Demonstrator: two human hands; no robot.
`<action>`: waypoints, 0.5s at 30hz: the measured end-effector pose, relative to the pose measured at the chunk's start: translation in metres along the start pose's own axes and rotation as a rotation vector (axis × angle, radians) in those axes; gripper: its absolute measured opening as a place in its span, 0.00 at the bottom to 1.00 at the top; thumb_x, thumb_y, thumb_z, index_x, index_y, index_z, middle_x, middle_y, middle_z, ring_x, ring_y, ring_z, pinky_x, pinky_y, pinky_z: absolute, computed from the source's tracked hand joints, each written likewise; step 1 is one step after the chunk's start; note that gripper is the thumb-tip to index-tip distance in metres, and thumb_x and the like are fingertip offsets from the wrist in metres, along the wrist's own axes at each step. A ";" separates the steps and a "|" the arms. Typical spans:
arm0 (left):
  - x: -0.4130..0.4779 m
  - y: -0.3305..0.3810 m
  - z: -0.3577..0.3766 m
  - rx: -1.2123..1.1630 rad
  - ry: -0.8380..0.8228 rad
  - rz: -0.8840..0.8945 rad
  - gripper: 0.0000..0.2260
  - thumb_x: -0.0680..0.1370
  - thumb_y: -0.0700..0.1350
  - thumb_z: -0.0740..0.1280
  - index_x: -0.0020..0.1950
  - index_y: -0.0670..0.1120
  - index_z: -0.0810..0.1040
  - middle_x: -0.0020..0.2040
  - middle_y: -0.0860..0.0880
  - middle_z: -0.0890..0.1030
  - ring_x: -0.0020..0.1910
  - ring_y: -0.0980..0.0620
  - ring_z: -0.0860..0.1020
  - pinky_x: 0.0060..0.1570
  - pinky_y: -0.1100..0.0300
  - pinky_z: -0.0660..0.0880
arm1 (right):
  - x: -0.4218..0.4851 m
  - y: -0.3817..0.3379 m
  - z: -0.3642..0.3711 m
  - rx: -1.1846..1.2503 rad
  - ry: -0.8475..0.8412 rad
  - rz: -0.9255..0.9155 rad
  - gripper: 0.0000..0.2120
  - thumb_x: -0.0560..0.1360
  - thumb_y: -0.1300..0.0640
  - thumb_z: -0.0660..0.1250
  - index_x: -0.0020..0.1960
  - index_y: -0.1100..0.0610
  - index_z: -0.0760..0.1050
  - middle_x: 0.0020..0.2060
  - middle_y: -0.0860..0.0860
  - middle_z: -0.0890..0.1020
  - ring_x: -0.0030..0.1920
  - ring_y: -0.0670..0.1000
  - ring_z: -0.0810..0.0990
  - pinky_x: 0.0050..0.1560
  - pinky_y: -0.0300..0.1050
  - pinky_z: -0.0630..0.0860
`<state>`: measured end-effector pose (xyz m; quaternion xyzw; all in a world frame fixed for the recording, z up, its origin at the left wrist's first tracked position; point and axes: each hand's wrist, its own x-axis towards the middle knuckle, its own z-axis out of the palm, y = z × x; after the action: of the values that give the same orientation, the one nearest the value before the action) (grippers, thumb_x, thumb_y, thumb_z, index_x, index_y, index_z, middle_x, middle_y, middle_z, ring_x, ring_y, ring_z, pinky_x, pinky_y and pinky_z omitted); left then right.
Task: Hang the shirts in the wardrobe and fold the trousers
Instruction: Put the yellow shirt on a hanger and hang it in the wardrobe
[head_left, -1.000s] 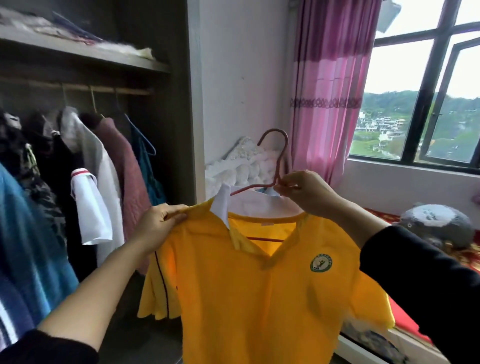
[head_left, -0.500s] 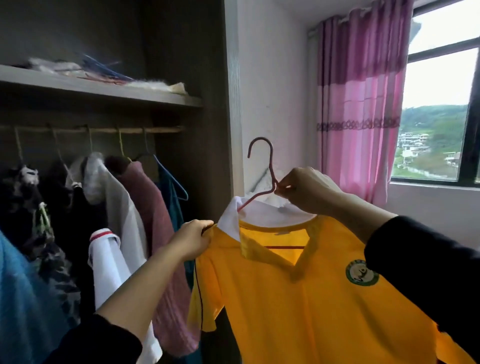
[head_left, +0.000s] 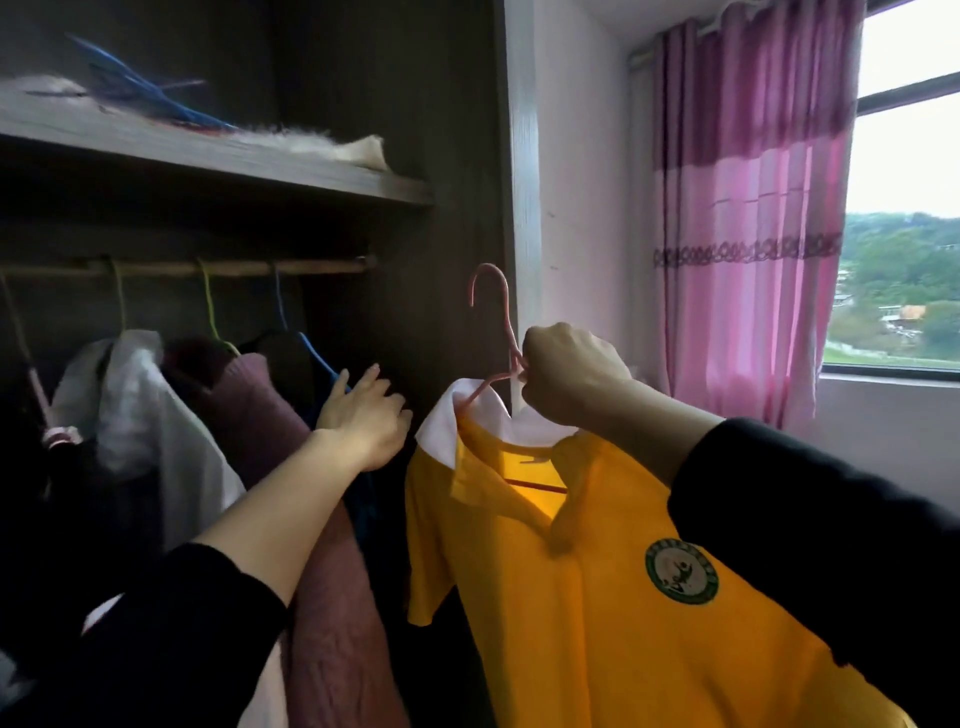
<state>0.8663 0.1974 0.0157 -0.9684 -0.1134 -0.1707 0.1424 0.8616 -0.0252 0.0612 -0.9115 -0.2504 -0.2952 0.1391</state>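
Right hand (head_left: 569, 376): fingers curled tight on the neck of the pink hanger (head_left: 491, 291), hook upright.
Yellow shirt (head_left: 571, 597): on that hanger, held in the air beside the wardrobe (head_left: 457, 182) opening, lower than the rail (head_left: 234, 267).
Left hand (head_left: 363, 421): fingers loose, holding nothing, near the mauve sweater (head_left: 260, 395).

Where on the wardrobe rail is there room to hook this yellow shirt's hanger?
Bare rail runs between the blue hanger and the wardrobe's side wall. Left of that, hangers and clothes crowd it. The right hand holds the pink hanger just right of the gap.
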 end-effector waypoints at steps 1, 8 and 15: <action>0.004 -0.006 0.003 0.042 -0.028 0.011 0.20 0.83 0.51 0.47 0.73 0.50 0.67 0.75 0.49 0.62 0.77 0.50 0.46 0.74 0.45 0.42 | 0.008 -0.004 0.007 -0.015 0.007 -0.009 0.06 0.78 0.62 0.63 0.53 0.61 0.76 0.31 0.49 0.69 0.29 0.47 0.71 0.27 0.35 0.65; 0.038 -0.066 -0.002 0.114 -0.050 -0.030 0.19 0.82 0.54 0.51 0.68 0.51 0.72 0.73 0.49 0.67 0.77 0.49 0.51 0.73 0.42 0.44 | 0.089 -0.044 0.046 0.013 0.043 -0.090 0.07 0.78 0.58 0.65 0.54 0.59 0.77 0.32 0.49 0.71 0.38 0.50 0.79 0.44 0.46 0.81; 0.081 -0.117 -0.014 0.154 0.004 -0.200 0.27 0.80 0.55 0.57 0.77 0.52 0.55 0.78 0.44 0.50 0.77 0.45 0.47 0.74 0.44 0.46 | 0.173 -0.093 0.071 0.068 -0.108 -0.166 0.11 0.77 0.58 0.64 0.58 0.59 0.74 0.37 0.52 0.73 0.41 0.50 0.77 0.40 0.45 0.76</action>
<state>0.9048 0.3164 0.0856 -0.9381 -0.2216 -0.1769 0.1988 0.9660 0.1457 0.1208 -0.8968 -0.3423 -0.2476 0.1315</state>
